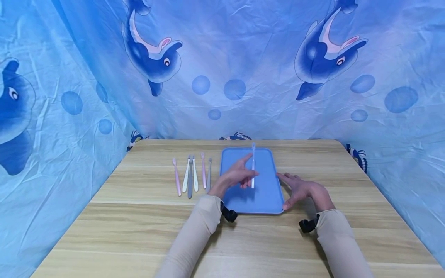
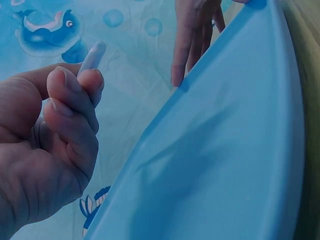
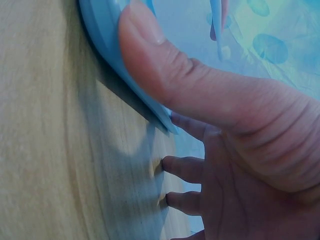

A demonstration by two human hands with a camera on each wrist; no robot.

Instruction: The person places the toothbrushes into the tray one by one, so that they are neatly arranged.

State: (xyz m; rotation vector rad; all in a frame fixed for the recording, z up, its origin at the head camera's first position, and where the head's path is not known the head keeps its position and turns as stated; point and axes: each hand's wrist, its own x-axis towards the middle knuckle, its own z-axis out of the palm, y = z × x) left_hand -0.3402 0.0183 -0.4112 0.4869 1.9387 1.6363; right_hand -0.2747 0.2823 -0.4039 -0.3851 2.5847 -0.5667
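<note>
My left hand (image 1: 239,175) pinches a pale toothbrush (image 1: 253,159) between thumb and fingers, holding it over the blue tray (image 1: 262,202). The brush points away from me, head at the far end. In the left wrist view only one end of it shows past the fingertips; the rest is behind the fingers. At the tray's right side, my right hand (image 1: 303,190) spreads its fingers, with the thumb (image 3: 145,55) against the near right corner and the index fingertip at the long edge. Two other fingertips of that hand reach the tabletop beside the tray.
Left of the tray, several toothbrushes lie roughly side by side: pink (image 1: 177,178), white (image 1: 185,178) and grey (image 1: 190,183) ones among them. The wooden table (image 1: 139,231) meets a blue dolphin-print curtain (image 1: 226,50) at the back and sides.
</note>
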